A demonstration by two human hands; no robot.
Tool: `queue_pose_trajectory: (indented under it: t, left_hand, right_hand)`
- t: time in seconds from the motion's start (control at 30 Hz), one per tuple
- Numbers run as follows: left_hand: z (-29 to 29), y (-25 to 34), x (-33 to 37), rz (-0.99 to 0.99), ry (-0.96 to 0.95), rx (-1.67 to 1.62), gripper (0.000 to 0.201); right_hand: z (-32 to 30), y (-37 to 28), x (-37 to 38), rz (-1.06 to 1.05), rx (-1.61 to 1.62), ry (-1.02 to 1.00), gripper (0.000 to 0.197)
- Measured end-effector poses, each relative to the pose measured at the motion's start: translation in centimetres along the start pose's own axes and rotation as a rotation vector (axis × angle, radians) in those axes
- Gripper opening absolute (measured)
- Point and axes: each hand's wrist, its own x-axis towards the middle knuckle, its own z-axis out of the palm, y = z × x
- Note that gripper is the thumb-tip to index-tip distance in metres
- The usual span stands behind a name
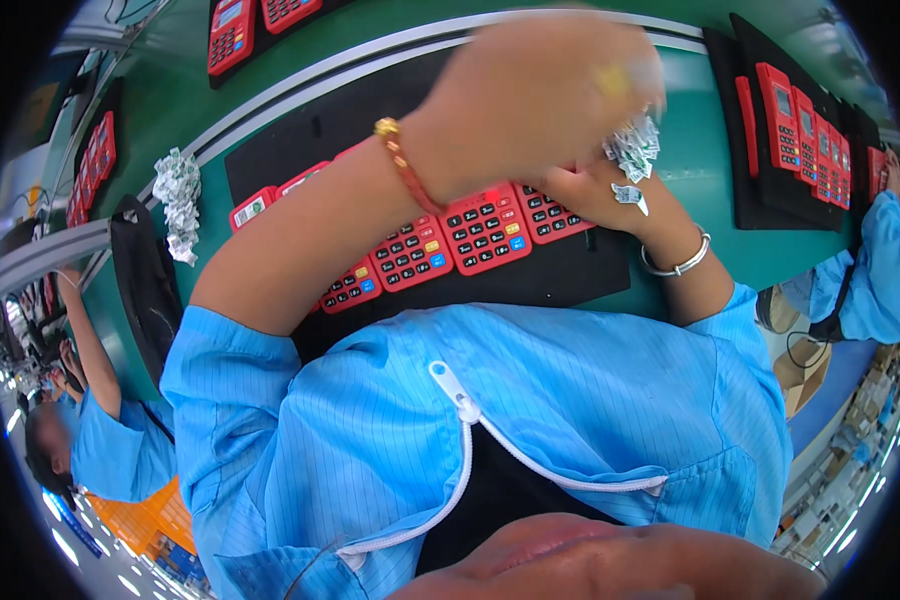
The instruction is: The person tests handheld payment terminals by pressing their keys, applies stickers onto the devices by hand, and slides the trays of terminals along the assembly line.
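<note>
My left hand (545, 85), smeared by motion, is raised across the front of me, above the far edge of a black mat (590, 270). A braided red bracelet circles that wrist. My right hand (605, 200), with a silver bangle at its wrist, lies partly behind the left one, low at the right end of a row of red keypad payment terminals (485, 235). Its thumb side is by the rightmost terminal (550, 215); most of its fingers are hidden. A clump of small clear-and-green film pieces (635, 148) shows at my right hand, and one loose piece (627, 194) lies on its wrist.
A heap of similar film pieces (178, 205) sits on the green bench at left. More red terminals rest on a black mat (760, 190) at right and beyond a metal rail (360, 55). Co-workers in blue sit at left (120, 440) and right (875, 270).
</note>
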Motion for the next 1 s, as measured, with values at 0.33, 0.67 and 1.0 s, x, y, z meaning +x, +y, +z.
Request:
queue_pose_trajectory:
  t: [0.33, 0.67, 1.0]
  left_hand:
    - [-10.5, -0.9, -7.9, -0.279, -0.459, 0.027, 0.025]
    - [-10.2, 0.4, -7.4, -0.238, -0.594, 0.244, 0.023]
    - [-9.9, -0.2, -7.5, -0.189, -0.552, 0.29, 0.025]
  right_hand:
    - [-0.2, -3.3, -0.7, -0.299, -0.235, 0.044, 0.067]
    - [0.8, -3.7, -0.7, -0.297, -0.341, -0.04, 0.087]
    - [0.8, -3.5, -0.5, -0.307, -0.311, -0.037, 0.081]
